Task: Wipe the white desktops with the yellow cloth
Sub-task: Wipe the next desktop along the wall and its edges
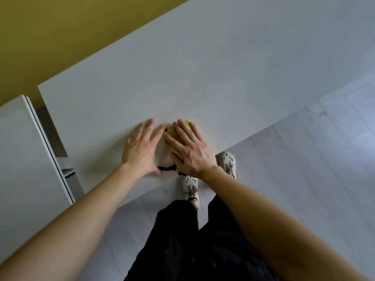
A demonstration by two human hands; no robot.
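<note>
Near the front edge of the white counter [203, 78], the yellow cloth [172, 132] lies bunched under the right hand [190, 151], whose fingers are spread flat on it. Just beside it, the left hand [142, 149] rests flat on the bare surface, fingers straight. A black cord [166, 168] trails from the cloth toward the left thumb. A second white counter [20, 149] stands at the left.

Only one view is supplied, taken by a wide-angle camera worn on the head. It is aimed steeply downward and slightly forward. The bench [203, 67] is seen from above at close range, with its near edge running slantwise from the lower left up to the right side of the frame. The left hand [142, 148] and the right hand [190, 151] are caught near the centre. The floor [304, 159] and the shoes [189, 187] are taken in directly beneath, toward the lower right.
</note>
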